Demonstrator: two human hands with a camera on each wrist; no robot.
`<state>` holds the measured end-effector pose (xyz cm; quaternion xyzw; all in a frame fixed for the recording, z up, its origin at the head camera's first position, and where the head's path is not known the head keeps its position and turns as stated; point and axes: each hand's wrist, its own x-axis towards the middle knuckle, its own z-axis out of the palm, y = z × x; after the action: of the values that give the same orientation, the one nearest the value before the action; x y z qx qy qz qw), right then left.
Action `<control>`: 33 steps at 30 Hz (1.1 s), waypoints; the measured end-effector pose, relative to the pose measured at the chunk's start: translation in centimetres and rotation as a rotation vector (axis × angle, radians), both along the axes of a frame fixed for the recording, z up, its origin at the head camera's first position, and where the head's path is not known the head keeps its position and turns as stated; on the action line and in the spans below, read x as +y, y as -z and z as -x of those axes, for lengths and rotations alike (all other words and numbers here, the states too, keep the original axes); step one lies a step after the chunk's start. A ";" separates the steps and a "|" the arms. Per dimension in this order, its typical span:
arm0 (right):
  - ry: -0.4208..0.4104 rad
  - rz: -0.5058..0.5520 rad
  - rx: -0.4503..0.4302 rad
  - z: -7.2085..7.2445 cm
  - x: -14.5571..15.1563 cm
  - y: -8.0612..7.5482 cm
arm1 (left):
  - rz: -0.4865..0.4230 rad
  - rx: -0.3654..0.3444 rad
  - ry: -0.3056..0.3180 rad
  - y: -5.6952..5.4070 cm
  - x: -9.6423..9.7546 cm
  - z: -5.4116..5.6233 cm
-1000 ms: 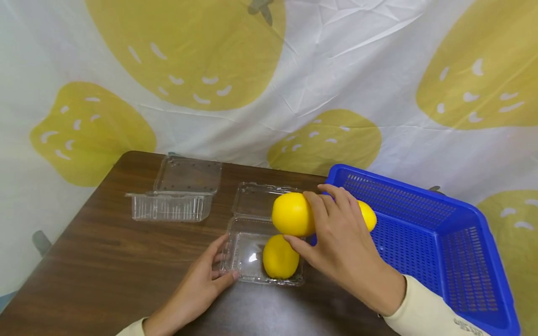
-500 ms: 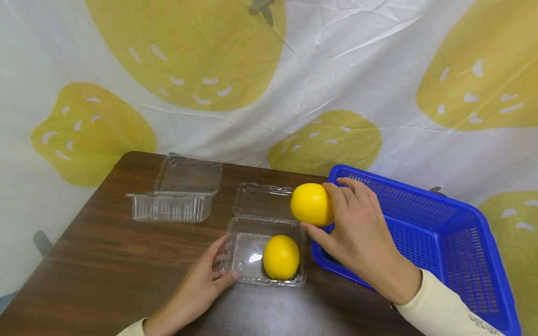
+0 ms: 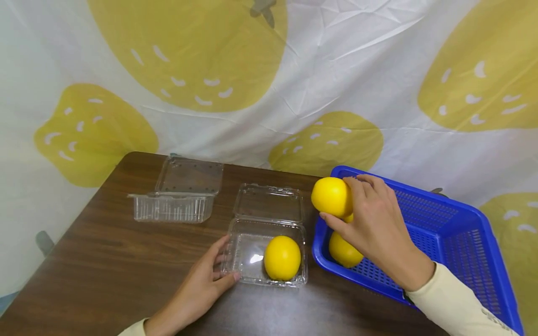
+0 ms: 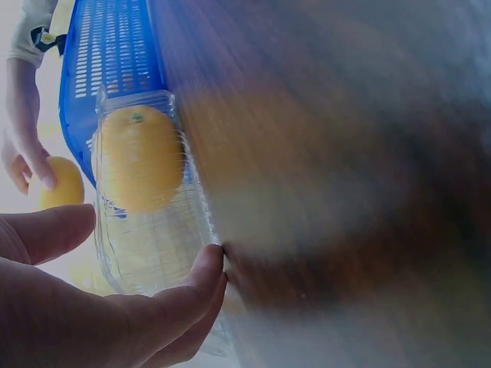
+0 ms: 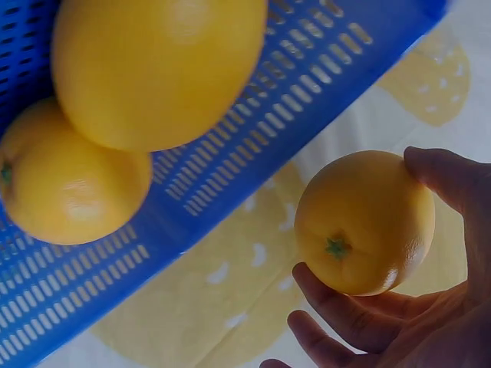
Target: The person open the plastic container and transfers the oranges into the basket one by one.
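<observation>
My right hand [image 3: 370,219] grips an orange [image 3: 331,197] over the left end of the blue plastic basket [image 3: 456,198]. In the right wrist view, the thumb and fingertips hold this orange by its sides, its green stem end showing. Two more oranges lie in the basket, one large and close [image 5: 157,69] and the other beside it [image 5: 73,176]; the right hand partly hides them in the head view. My left hand [image 3: 201,280] holds the left side of an open clear clamshell box [image 3: 248,254], thumb at its near corner. A single orange [image 3: 282,258] sits in the box's right half.
A second open clear clamshell box [image 3: 172,207] stands farther back on the left of the brown wooden table [image 3: 105,261]. Behind the table hangs a white cloth [image 3: 201,130] printed with big yellow fruit. The basket takes up the table's right side.
My right hand has carried its orange rightward from above the clamshell box to over the basket, uncovering the box's lid. My left hand and the orange in the box have stayed put.
</observation>
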<state>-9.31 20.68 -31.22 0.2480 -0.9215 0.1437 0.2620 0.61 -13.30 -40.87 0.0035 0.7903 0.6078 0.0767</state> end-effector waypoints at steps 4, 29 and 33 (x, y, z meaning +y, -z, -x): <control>0.026 0.006 -0.026 0.2 0.8 0.4 | 0.004 -0.005 -0.003 0.0 0.0 -0.1; 0.179 -0.022 -0.095 1.8 7.9 2.2 | 0.012 -0.005 0.007 -0.1 0.0 0.0; 0.211 -0.041 -0.115 2.0 8.8 2.3 | 0.016 0.002 0.012 0.0 0.0 0.0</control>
<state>-11.31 29.48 -33.55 0.1461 -0.9588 0.1104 0.2172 0.59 -13.34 -40.90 0.0082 0.7953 0.6009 0.0795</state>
